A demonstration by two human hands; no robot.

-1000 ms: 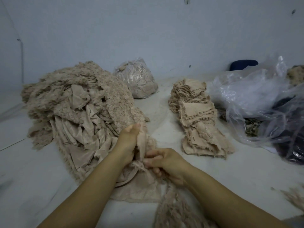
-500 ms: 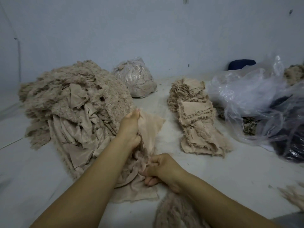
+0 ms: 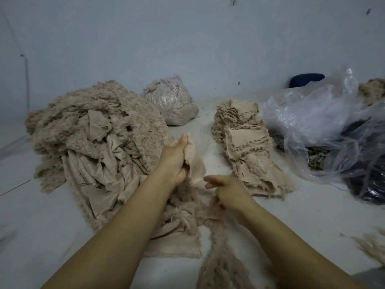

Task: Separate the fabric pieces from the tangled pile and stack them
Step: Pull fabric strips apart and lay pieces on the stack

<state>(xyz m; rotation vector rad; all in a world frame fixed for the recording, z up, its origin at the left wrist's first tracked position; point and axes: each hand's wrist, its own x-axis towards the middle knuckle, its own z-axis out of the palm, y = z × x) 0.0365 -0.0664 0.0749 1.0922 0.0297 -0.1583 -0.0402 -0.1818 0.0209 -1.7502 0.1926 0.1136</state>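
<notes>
while the left hand (image 3: 177, 161) grips one beige fabric piece (image 3: 195, 163), the right hand (image 3: 226, 191) pinches a fluffy strip (image 3: 216, 207); one tangled pile (image 3: 98, 140), one stack (image 3: 245, 147).

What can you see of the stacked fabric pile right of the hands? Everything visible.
The stack is a long, low heap of beige fabric pieces laid flat one on another, running from the far wall toward the camera. The cloth looks thin and woven, with frayed, fuzzy edges sticking out along the sides. Its layers slump toward the near end, where the lowest pieces spread onto the pale floor. Neither hand touches it. A clear plastic bag lies close on its right; whether they touch is unclear.
</notes>
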